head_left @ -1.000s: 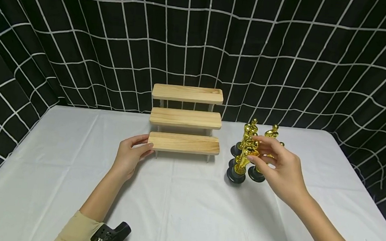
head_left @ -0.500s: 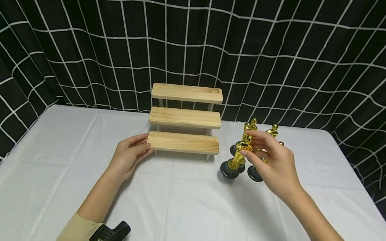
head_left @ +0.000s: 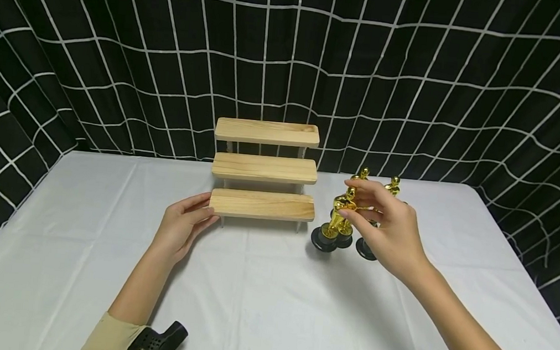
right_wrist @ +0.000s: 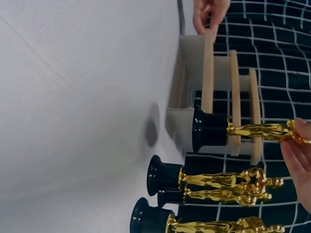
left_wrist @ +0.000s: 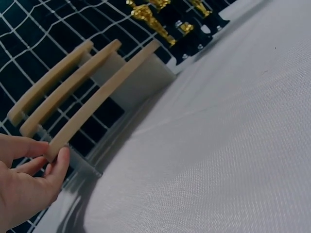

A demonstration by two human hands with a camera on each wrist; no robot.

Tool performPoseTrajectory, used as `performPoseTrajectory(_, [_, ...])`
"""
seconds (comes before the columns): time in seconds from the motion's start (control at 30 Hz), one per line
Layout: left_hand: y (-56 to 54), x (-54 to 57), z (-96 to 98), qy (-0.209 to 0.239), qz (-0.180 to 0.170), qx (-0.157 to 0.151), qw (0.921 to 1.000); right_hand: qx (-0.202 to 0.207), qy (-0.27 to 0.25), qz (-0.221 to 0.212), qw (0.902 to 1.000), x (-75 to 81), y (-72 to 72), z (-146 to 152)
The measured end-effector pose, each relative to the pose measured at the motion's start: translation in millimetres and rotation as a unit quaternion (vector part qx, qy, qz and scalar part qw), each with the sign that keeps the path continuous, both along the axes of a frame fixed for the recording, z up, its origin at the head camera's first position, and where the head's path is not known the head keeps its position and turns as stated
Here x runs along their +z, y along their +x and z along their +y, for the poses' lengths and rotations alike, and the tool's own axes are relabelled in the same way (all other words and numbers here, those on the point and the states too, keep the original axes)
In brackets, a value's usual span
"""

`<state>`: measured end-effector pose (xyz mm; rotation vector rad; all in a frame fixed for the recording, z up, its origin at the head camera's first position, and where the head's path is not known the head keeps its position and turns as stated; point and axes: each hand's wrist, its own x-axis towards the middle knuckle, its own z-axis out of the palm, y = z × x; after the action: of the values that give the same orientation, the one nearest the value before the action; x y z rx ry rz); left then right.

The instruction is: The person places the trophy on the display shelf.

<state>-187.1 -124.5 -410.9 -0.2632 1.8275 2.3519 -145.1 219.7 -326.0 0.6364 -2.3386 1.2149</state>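
A three-tier wooden display stand [head_left: 264,168] stands at the back middle of the table in the head view. At the left end of its lowest board [left_wrist: 104,94], my left hand [head_left: 183,225] pinches the wood between thumb and fingers. My right hand [head_left: 391,229] grips a gold figure trophy [right_wrist: 211,130] by its upper part. Its round black base hangs above the cloth, with a shadow apart from it in the right wrist view. The trophy is slightly tilted in the head view, to the right of the stand. My fingers partly hide the trophies behind.
Several more gold trophies [right_wrist: 223,179] stand close together on the right, behind and below my right hand. White cloth covers the table [head_left: 259,295]. A black curtain with a white grid [head_left: 291,48] hangs directly behind the stand.
My right hand has moved left, carrying the trophy away from the group toward the stand. My left hand keeps its hold on the lowest board. The head view has shifted slightly.
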Motion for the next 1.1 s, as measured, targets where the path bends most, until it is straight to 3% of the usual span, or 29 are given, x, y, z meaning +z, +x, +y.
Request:
performPoseTrajectory(0.5, [-0.3, -1.1, 1.0, 0.003, -0.003, -0.002, 1.0, -0.001, 0.014, -0.007, 0.9999, 14.7, -3.6, -8])
performPoseTrajectory(1.1, [2.0, 0.6, 1.4, -0.003, 0.0, -0.001, 1.0, 0.01, -0.009, -0.02, 0.9997, 34.7, -14.6, -23])
